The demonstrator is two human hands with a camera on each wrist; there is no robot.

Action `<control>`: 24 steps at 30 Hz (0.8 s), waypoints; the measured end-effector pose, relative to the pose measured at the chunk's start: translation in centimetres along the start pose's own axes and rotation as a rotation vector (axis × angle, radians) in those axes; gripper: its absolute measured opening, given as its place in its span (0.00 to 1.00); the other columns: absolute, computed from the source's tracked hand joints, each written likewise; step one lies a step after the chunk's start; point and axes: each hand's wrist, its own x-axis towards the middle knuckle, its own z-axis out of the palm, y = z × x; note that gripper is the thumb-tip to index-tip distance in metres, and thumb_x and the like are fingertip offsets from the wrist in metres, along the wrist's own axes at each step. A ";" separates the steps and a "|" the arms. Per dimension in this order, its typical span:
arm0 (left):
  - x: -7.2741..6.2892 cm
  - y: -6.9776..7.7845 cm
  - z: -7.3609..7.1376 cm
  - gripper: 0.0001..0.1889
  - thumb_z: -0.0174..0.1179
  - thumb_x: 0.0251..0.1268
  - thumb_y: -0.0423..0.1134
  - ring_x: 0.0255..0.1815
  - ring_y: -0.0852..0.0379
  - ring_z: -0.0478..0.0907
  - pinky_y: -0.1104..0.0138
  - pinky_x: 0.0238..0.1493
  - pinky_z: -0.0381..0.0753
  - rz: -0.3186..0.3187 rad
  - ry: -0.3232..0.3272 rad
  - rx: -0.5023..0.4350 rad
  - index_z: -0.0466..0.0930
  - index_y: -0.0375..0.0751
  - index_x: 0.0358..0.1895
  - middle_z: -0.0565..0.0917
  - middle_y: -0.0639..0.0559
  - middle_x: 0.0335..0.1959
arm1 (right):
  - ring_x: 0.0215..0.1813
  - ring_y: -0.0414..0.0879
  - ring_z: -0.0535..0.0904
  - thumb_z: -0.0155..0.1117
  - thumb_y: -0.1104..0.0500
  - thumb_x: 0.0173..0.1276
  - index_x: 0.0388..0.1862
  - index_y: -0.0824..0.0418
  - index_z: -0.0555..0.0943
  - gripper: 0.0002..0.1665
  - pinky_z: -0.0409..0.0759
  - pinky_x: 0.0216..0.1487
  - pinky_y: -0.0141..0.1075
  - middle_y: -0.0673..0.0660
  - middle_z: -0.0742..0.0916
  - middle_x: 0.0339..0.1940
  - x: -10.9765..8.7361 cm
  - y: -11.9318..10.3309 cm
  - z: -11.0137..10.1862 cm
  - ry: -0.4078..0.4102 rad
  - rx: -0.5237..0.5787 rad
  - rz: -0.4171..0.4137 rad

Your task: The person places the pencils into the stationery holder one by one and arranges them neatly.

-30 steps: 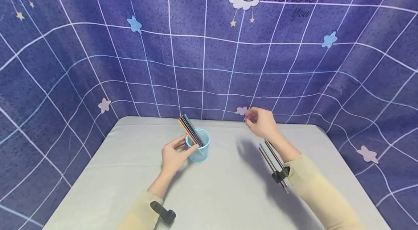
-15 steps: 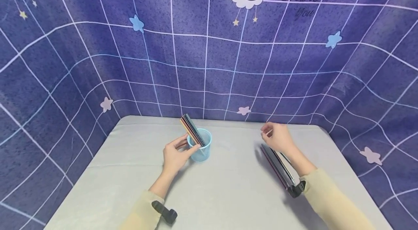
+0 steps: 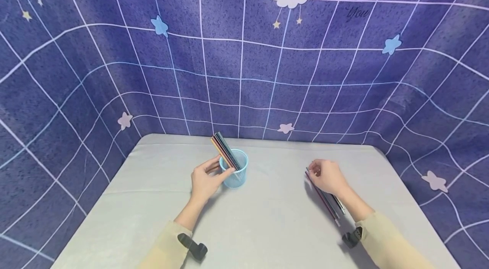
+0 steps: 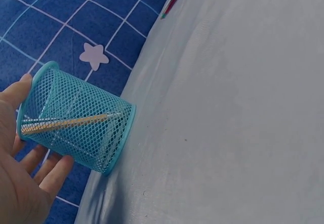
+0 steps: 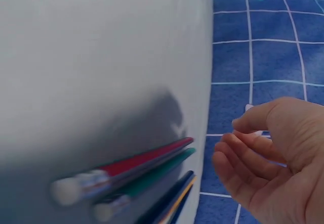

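Note:
My left hand (image 3: 206, 182) holds a light-blue mesh pen cup (image 4: 76, 118) upright, with the thumb at its near rim and fingers round its side. Several pencils (image 3: 224, 150) in dark, yellow and red tones lean left inside it and stick out over the rim. On the right, my right hand (image 3: 326, 177) hovers over the far ends of several loose pencils (image 3: 331, 207). Its fingers (image 5: 248, 168) are loosely bent with nothing between them. The right wrist view shows a red pencil (image 5: 147, 158), a green pencil (image 5: 157, 176) and darker ones, the nearer two with white eraser ends.
The table (image 3: 263, 226) has a light grey cloth over it. A blue-purple curtain (image 3: 259, 65) with a grid, stars and clouds hangs behind and on both sides. Each sleeve carries a black wrist camera, the left one (image 3: 192, 247) and the right one (image 3: 352, 237).
My right hand has come from the back of the table, down and toward me, to the loose pencils. My left hand keeps its hold on the pen cup.

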 end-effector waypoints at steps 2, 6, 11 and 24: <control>0.0 -0.1 0.0 0.36 0.87 0.47 0.43 0.54 0.38 0.91 0.49 0.63 0.90 0.002 -0.001 0.001 0.86 0.36 0.62 0.91 0.36 0.53 | 0.29 0.43 0.85 0.71 0.66 0.62 0.36 0.64 0.88 0.03 0.86 0.34 0.40 0.52 0.91 0.26 -0.4 0.2 0.3 -0.011 -0.005 -0.001; 0.0 -0.2 0.0 0.35 0.87 0.48 0.43 0.54 0.40 0.91 0.50 0.63 0.91 0.004 -0.006 -0.001 0.86 0.36 0.62 0.91 0.37 0.53 | 0.27 0.40 0.84 0.73 0.66 0.62 0.33 0.63 0.88 0.02 0.88 0.36 0.42 0.50 0.91 0.24 -1.2 0.7 0.9 -0.030 -0.028 0.001; 0.0 -0.2 0.0 0.35 0.87 0.48 0.42 0.54 0.40 0.91 0.49 0.61 0.91 -0.004 -0.012 -0.020 0.86 0.36 0.62 0.92 0.37 0.53 | 0.28 0.42 0.85 0.74 0.67 0.61 0.33 0.63 0.87 0.03 0.90 0.37 0.44 0.51 0.91 0.25 -1.6 1.3 1.4 -0.048 -0.051 0.020; -0.1 -0.4 -0.1 0.36 0.87 0.48 0.44 0.54 0.41 0.91 0.50 0.62 0.91 0.001 -0.003 -0.004 0.86 0.38 0.63 0.92 0.38 0.53 | 0.28 0.49 0.87 0.79 0.65 0.57 0.26 0.61 0.87 0.06 0.91 0.34 0.45 0.53 0.90 0.22 -1.8 0.8 1.9 -0.062 -0.180 0.004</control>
